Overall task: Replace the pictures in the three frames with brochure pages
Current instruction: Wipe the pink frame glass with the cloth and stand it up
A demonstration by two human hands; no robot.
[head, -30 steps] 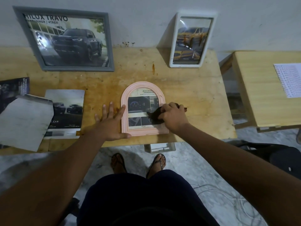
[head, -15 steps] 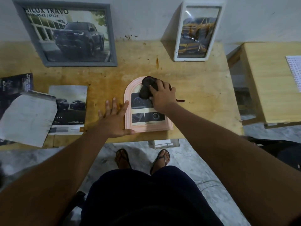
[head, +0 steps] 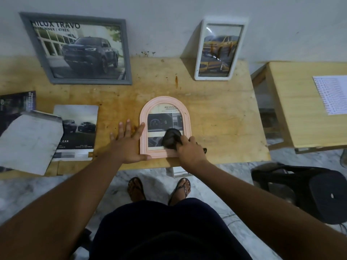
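Note:
A pink arched frame [head: 185, 117] lies flat near the front edge of the wooden table [head: 221, 117], with a brochure page showing a car dashboard behind its glass. My right hand [head: 191, 149] grips a dark bunched cloth [head: 170, 140] and presses it on the lower right of the glass. My left hand [head: 129, 141] lies flat on the table with fingers spread, its thumb and forefinger against the frame's left and bottom edge. A grey frame [head: 78, 49] with a dark pickup page and a white frame [head: 218, 50] with a yellow car page lean against the wall.
A car brochure [head: 78, 128] lies left of my left hand, with a grey sheet [head: 28, 143] and a dark booklet [head: 16, 104] further left. A second wooden table [head: 293, 106] with a printed paper [head: 332, 94] stands at right. A black stool [head: 315, 190] is on the floor.
My right hand moved the cloth from the frame's lower right up to the arch top, then back down to the lower right. My left hand stayed beside the frame.

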